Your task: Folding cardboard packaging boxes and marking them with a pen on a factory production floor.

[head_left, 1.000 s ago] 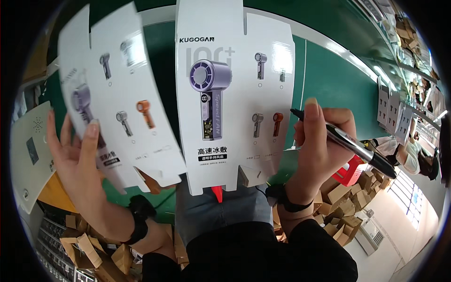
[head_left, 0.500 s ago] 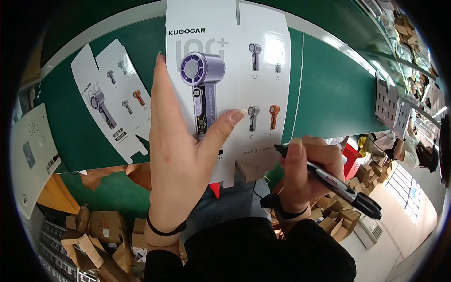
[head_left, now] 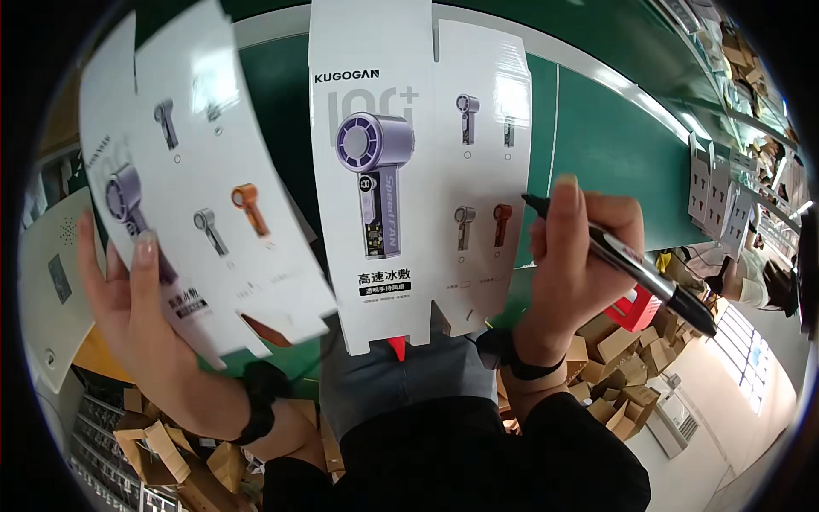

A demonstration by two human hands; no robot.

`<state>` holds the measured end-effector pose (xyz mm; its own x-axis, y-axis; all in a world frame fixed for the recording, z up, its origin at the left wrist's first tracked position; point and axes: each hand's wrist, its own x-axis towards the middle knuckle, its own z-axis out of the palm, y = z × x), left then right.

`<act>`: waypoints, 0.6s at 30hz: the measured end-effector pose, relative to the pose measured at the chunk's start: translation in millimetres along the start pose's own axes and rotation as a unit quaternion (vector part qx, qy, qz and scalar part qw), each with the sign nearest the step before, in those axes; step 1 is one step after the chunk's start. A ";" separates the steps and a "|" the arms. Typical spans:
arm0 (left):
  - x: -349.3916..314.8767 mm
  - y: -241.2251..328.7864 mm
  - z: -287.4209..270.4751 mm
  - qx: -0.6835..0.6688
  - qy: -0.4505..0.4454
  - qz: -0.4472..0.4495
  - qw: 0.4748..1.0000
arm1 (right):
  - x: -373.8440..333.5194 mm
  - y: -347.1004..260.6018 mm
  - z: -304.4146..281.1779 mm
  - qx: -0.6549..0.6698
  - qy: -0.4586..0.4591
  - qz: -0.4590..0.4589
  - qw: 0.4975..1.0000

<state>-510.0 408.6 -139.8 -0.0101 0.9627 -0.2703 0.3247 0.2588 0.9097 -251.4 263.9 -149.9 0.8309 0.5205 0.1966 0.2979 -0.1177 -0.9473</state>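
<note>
My left hand [head_left: 141, 299] grips a flat white carton blank [head_left: 192, 200] by its lower left part, thumb on the printed face. This blank is raised, tilted and slightly blurred; the small circle under its upper right printed fan looks marked. A second white carton blank [head_left: 426, 282] lies in the middle before me, with a large purple handheld fan and several small fans printed on it. The circles there look unmarked. My right hand [head_left: 584, 256] is closed around a black marker pen [head_left: 631, 260], its dark tip near the middle blank's right edge, apart from the circles.
The green tabletop [head_left: 614, 171] spreads behind and to the right. Several printed cartons [head_left: 717, 192] stand at its far right. A pale device [head_left: 64, 282] is at the left. Below are open cardboard boxes [head_left: 162, 456] and a red box [head_left: 633, 309]. A person [head_left: 751, 264] is far right.
My left hand has carried the marked blank from the middle to the left, over the other blank there, baring an unmarked one. My right hand with the marker has risen slightly and moved right.
</note>
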 end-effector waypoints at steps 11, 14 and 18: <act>-55.7 1.3 115.3 0.054 -0.221 0.096 0.969 | -17.5 8.1 -23.0 -0.059 -0.047 -0.082 0.994; -61.5 -0.5 117.3 0.011 -0.207 0.112 0.972 | -29.3 3.4 -29.3 -0.074 -0.142 -0.120 0.980; -56.4 -12.1 119.0 0.048 -0.161 0.225 0.960 | -36.1 7.0 -24.9 -0.058 -0.171 -0.161 0.970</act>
<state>-400.8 341.7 -173.1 0.4392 0.8972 0.0459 0.3141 -0.2012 0.9278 -267.6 223.3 -157.3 0.4864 0.7946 0.3634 0.5842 0.0135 -0.8115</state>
